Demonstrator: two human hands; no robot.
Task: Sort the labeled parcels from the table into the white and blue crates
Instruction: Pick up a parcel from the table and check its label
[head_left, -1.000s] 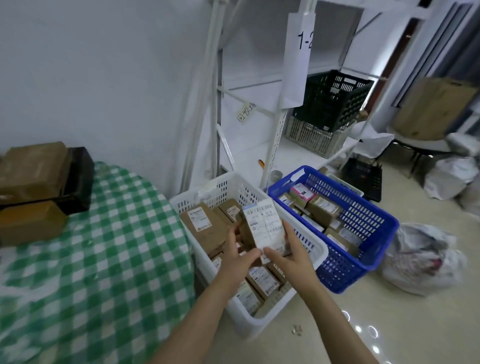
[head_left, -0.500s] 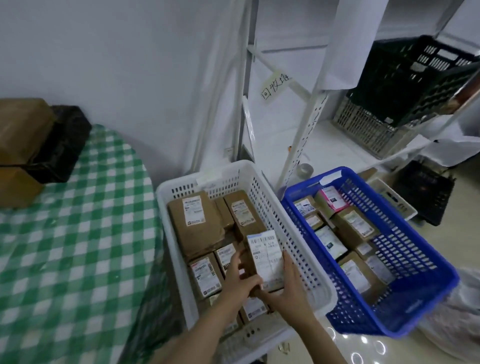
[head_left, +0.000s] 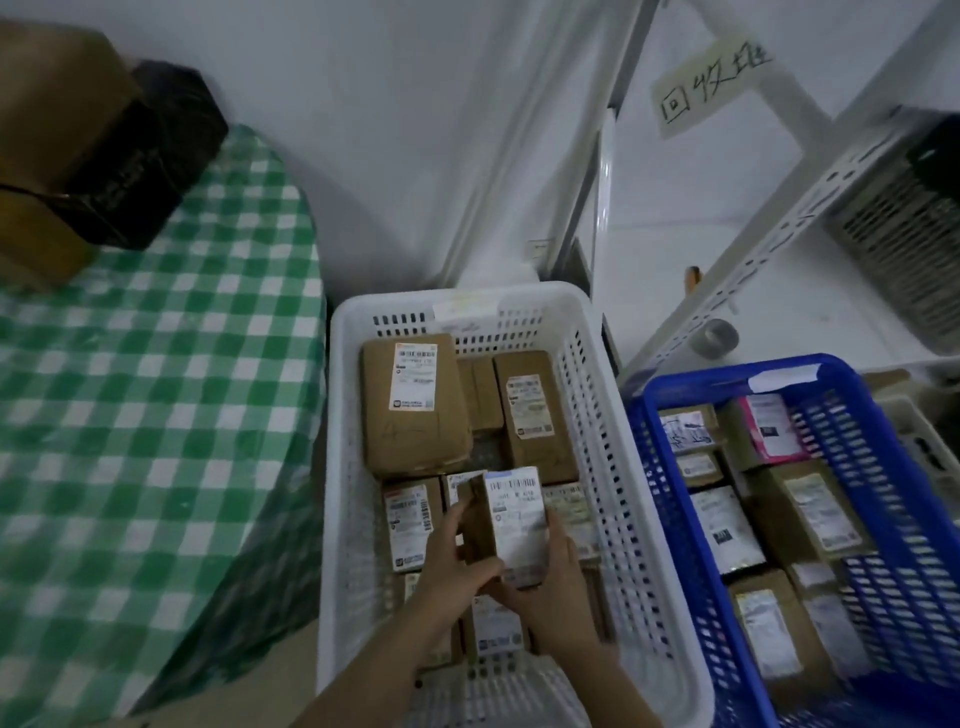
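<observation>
Green-check table sat left, white crate beside it, blue crate further right, both crates part-filled with boxes. Left hand and right hand both gripped one parcel, label up, over the white crate.

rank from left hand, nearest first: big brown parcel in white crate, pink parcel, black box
1. big brown parcel, white crate's far-left, beyond the left hand
2. pink parcel, blue crate, right
3. black box, table, far left
</observation>
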